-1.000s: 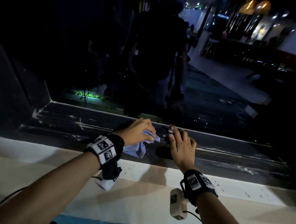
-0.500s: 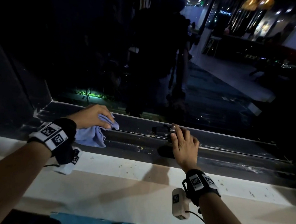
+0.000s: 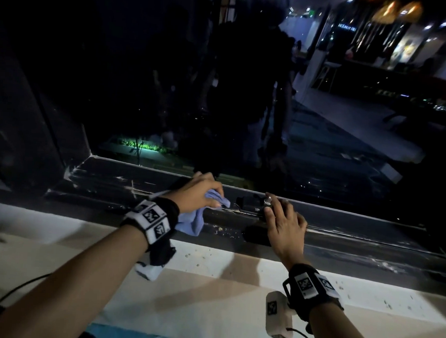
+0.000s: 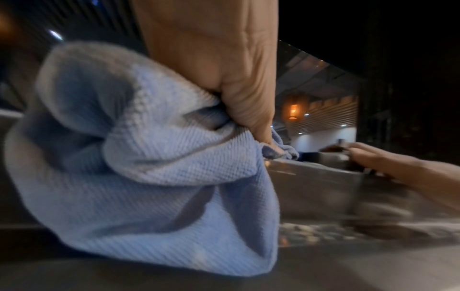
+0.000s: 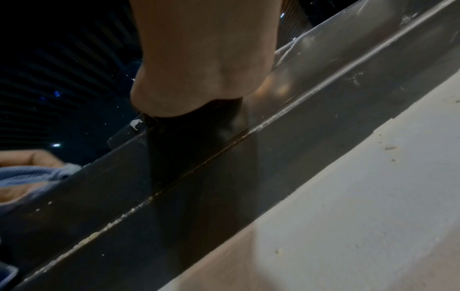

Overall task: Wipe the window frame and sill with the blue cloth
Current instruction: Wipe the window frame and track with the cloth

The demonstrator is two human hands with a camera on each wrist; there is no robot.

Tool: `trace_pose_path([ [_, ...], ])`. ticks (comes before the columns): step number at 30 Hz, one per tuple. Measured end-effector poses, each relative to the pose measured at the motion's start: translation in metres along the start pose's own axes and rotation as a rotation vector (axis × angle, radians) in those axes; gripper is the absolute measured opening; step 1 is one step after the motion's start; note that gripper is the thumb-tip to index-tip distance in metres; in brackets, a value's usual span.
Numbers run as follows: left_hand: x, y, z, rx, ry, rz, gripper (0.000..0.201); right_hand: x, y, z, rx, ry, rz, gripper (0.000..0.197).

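The left hand (image 3: 198, 193) is curled round the bunched blue cloth (image 3: 196, 216), pressing it on the dark window frame (image 3: 355, 232) near the glass. Just right of it, the right hand (image 3: 285, 223) lies flat, fingers straight, on the frame. The pale sill (image 3: 210, 292) runs along the near side.

Dark window frame (image 3: 342, 234) above pale sill (image 3: 210, 297), crumbs (image 3: 220, 229) scattered on both.

Left of my left hand (image 3: 197, 193), the dark scuffed metal window track (image 3: 107, 186) runs open to the corner. Rightward, my right hand (image 3: 286, 224) and a small silver knob (image 3: 267, 201) block it just beside.
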State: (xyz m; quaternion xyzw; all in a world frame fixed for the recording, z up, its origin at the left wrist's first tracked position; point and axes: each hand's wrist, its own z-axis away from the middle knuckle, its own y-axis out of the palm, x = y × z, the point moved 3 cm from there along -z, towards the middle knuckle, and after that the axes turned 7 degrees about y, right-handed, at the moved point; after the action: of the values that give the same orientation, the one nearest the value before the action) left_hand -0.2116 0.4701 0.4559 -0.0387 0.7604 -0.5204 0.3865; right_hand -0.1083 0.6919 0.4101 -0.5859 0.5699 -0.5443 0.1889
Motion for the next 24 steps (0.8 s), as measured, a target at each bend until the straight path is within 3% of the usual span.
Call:
trace_pose_path([
  [3, -0.018, 0.019, -0.016, -0.023, 0.035, -0.036, 0.014, -0.001, -0.001, 0.000, 0.004, 0.002, 0.011, 0.058],
  [8, -0.032, 0.032, -0.010, -0.181, 0.111, -0.052, 0.014, -0.001, 0.001, -0.002, 0.024, 0.013, 0.023, 0.060],
  [12, -0.025, 0.026, 0.000, -0.071, 0.196, 0.019, 0.018, -0.002, 0.001, -0.002, 0.024, 0.005, 0.022, 0.059],
  [16, -0.040, 0.027, -0.005, -0.103, 0.224, -0.007, 0.016, 0.001, -0.001, 0.000, 0.019, 0.005, 0.022, 0.061],
  [20, -0.065, 0.042, -0.010, -0.108, 0.219, -0.338, 0.013, 0.000, 0.000, 0.000, 0.013, 0.001, 0.020, 0.061],
  [24, -0.071, 0.046, -0.006, 0.078, 0.169, -0.649, 0.047, -0.001, 0.000, 0.000, 0.011, 0.002, 0.011, 0.061],
])
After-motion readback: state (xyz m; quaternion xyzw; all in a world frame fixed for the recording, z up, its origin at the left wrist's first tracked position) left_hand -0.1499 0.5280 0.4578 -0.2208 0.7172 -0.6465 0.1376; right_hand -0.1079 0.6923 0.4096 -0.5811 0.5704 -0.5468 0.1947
